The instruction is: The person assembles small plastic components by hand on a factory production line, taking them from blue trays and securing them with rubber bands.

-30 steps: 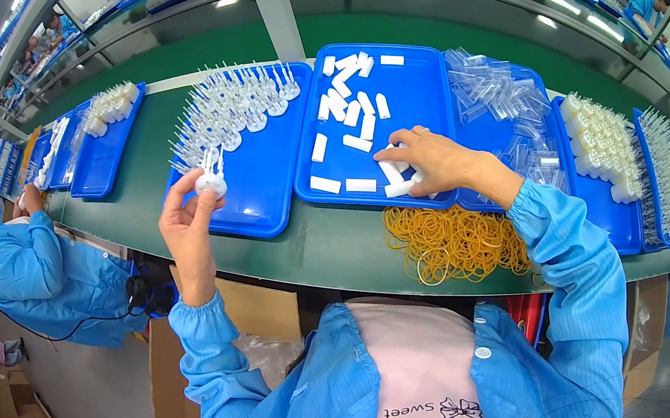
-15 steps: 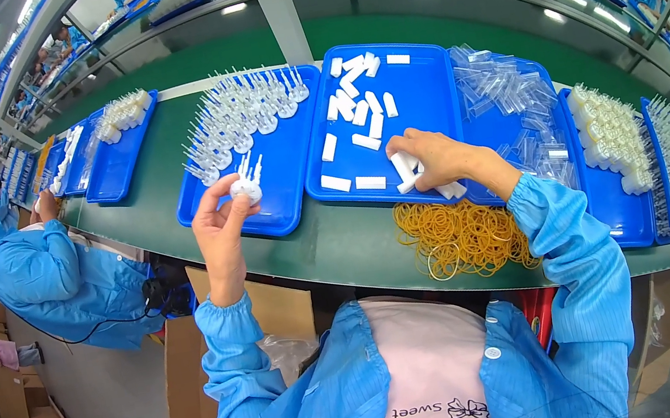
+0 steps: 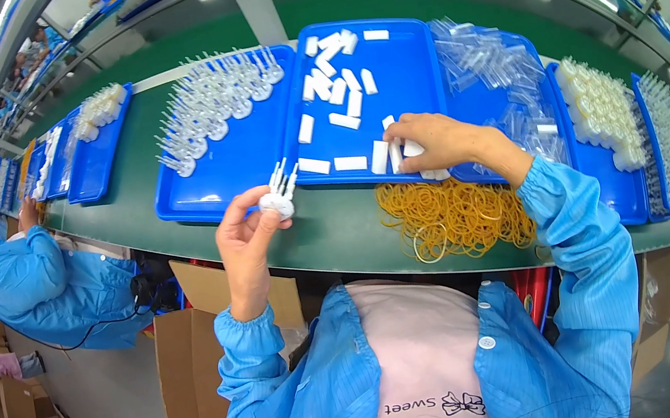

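Between the thumb and fingers of my left hand (image 3: 247, 240) is a round white plastic piece (image 3: 277, 206) with several thin prongs pointing up. That hand hovers at the near edge of the table, by the gap between two blue trays. My right hand (image 3: 449, 139) reaches over the near right corner of the middle blue tray (image 3: 404, 91), its fingers closed on a small white block (image 3: 394, 146). Another white block (image 3: 380, 157) is right beside its fingertips, and more are partly hidden under the palm. Several loose white blocks (image 3: 344, 120) lie across this tray.
Rows of pronged white pieces (image 3: 216, 105) fill the far part of the left blue tray (image 3: 201, 200). Yellow rubber bands (image 3: 456, 215) lie in front of my right hand. Clear plastic pieces (image 3: 487, 59) and ribbed white parts (image 3: 600, 111) are farther right. A co-worker (image 3: 36, 277) sits at left.
My left hand has moved right and toward me with the pronged piece, away from the left tray. My right hand stays at the tray corner, its fingers shifted on the blocks. The view has shifted slightly.
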Available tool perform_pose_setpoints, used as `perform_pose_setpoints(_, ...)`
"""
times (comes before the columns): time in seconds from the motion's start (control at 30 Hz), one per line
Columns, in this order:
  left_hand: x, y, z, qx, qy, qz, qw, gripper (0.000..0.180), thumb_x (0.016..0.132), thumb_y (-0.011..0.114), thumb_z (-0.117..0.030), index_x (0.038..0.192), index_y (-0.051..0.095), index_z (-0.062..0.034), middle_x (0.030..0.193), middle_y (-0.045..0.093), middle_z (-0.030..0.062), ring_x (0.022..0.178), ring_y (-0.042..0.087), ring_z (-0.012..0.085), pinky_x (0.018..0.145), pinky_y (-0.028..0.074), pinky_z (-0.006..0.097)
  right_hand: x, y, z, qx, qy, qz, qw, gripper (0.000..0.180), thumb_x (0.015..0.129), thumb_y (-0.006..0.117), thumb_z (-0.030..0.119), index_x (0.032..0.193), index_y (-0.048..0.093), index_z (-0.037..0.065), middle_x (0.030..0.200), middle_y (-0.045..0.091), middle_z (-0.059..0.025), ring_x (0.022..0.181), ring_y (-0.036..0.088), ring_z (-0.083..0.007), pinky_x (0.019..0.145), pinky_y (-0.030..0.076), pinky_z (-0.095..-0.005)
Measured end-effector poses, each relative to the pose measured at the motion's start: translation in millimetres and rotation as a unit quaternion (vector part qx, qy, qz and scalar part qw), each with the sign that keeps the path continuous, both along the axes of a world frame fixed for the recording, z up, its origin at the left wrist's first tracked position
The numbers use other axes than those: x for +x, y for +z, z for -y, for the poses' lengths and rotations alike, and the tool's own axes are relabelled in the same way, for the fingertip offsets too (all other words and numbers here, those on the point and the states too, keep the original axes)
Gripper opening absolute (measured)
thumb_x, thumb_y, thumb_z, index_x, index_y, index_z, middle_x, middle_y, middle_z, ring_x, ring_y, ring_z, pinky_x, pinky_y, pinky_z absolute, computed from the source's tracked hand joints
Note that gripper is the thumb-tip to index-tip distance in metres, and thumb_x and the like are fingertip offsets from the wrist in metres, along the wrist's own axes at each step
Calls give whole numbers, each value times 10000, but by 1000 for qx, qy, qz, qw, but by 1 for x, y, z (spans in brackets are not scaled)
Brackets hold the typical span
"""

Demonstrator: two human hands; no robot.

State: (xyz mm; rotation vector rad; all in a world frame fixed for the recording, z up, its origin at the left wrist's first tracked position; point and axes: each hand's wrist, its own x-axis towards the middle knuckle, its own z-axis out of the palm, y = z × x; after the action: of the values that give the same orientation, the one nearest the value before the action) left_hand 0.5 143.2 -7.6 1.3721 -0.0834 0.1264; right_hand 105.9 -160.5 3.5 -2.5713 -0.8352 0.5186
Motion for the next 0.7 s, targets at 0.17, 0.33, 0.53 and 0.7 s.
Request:
perform_pose_setpoints(0.17, -5, 2, 8, 2, -10, -7, 1000, 290, 863, 646, -45, 1136, 569, 16, 980, 659, 109, 863, 640, 159, 738, 529, 272, -5, 6, 9, 70, 23, -78, 994, 506, 732, 720, 177, 1201, 549, 99, 1108, 594, -149, 1061, 564, -325, 899, 461, -405)
perform_pose_setpoints(0.33, -9, -6, 21, -9, -51, -23, 998, 275, 858, 643, -32, 1117, 572, 29, 993, 618, 90, 874, 639, 162, 741, 534, 272, -18, 14, 16, 69, 20, -84, 994, 508, 739, 710, 110, 1219, 545, 113, 1145, 591, -146, 1090, 560, -313, 919, 457, -406)
perform_pose_setpoints(0.53, -20, -2, 56, -25, -116, -46, 992, 251, 830, 668, -28, 1058, 572, 11, 969, 554, 61, 819, 628, 163, 723, 519, 280, -49, 28, 31, 71, -16, -40, 997, 512, 739, 672, 43, 1230, 545, 117, 1073, 580, -109, 1017, 570, -311, 850, 479, -400)
perform_pose_setpoints(0.7, -22, -9, 75, -43, -223, -54, 972, 239, 820, 618, 96, 1044, 562, 38, 1026, 495, 66, 957, 624, 186, 855, 524, 298, -73, 31, 45, 74, -21, 3, 997, 492, 757, 614, -18, 1227, 549, 113, 1075, 550, -130, 998, 559, -335, 861, 470, -414)
